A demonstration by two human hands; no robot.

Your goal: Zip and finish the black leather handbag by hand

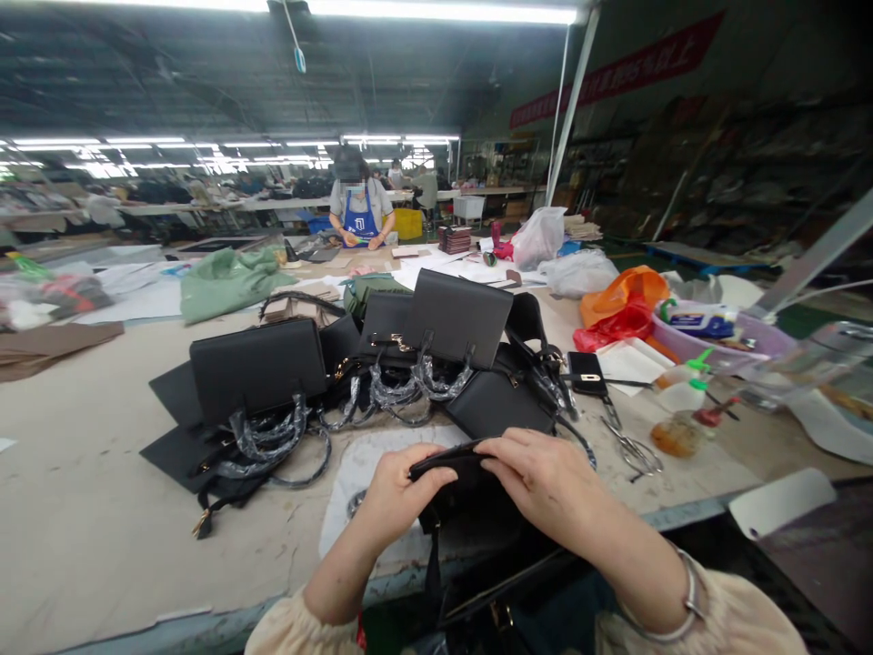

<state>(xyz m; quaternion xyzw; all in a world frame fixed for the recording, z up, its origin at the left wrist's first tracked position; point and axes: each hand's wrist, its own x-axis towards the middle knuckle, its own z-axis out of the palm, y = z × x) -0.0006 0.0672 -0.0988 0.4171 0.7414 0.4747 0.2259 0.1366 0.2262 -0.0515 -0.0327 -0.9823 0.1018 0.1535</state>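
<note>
Near the table's front edge, my left hand point(402, 487) pinches the left end of the top edge of a black handbag point(470, 496). Along the same edge, further right, my right hand point(546, 478) grips it between thumb and fingers. The bag's lower part hangs toward my lap, where dark material and a gold clasp point(501, 616) show. Under the bag lies a white sheet point(368, 455). Just beyond my hands is a heap of black handbags point(460, 314) with plastic-wrapped handles point(273, 432).
Right of the heap lie a phone point(587, 373), scissors point(637, 450), small bottles point(682, 391) and a lilac basin point(770, 350). A green cloth bag point(232, 280) and brown sheets point(55, 346) lie on the left. Across the table a person in a blue apron point(361, 218) works.
</note>
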